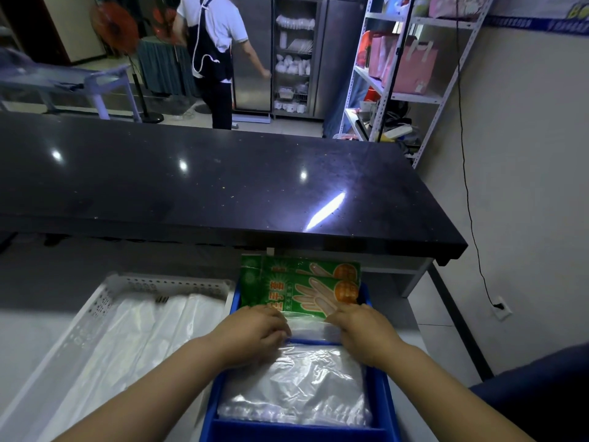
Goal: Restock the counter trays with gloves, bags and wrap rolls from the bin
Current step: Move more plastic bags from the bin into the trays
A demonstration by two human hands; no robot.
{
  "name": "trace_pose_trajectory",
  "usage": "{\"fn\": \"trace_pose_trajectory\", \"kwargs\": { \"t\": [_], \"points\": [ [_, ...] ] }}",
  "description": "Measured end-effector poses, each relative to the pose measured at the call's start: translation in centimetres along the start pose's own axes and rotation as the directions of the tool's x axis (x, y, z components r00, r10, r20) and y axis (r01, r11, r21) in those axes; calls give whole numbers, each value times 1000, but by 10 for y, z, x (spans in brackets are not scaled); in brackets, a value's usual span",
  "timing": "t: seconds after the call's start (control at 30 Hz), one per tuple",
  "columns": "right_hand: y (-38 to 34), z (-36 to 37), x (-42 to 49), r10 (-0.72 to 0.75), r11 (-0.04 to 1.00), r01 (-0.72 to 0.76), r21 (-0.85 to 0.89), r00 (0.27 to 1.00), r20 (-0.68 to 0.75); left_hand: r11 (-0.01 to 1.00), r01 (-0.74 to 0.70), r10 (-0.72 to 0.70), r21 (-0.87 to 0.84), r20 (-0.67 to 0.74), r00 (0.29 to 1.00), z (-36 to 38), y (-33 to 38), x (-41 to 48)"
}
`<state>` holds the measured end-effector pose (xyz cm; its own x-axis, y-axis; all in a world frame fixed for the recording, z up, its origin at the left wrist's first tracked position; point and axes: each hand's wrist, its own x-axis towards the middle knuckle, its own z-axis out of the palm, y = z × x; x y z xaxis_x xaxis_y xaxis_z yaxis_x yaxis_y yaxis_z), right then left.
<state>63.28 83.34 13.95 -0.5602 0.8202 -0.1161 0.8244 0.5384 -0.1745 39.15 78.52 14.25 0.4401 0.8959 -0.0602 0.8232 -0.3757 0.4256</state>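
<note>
A blue tray (381,393) sits on the low counter in front of me. Green glove packs (299,282) lean upright in its far compartment. A stack of clear plastic bags (302,387) fills the near compartment. My left hand (255,333) and my right hand (360,330) both press down at the far edge of the clear bags, just below the glove packs, fingers curled onto the plastic. To the left, a white perforated tray (105,301) holds white plastic bags (134,339).
A dark glossy countertop (207,186) runs above and behind the trays. Beyond it a person stands at a steel cabinet (293,59) of white dishes. A white shelving rack (398,84) with pink bags stands at the right wall. A black cable (471,193) hangs to a socket.
</note>
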Motion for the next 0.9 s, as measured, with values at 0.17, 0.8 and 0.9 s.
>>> {"fn": "trace_pose_trajectory", "kwargs": {
  "t": [0.17, 0.8, 0.9],
  "points": [
    [1, -19, -6, 24, 989, 7, 147, 978, -209, 1000, 6, -3, 15, -214, 977, -10, -3, -6],
    [-22, -18, -14, -12, 999, -10, -47, 897, -441, 922, 104, 17, 372, -308, 951, -5, 35, -25],
    [-24, -14, -12, -76, 996, 41, -82, 870, -487, 955, 10, 77, 296, -281, 957, 9, 39, -26]
  ]
}}
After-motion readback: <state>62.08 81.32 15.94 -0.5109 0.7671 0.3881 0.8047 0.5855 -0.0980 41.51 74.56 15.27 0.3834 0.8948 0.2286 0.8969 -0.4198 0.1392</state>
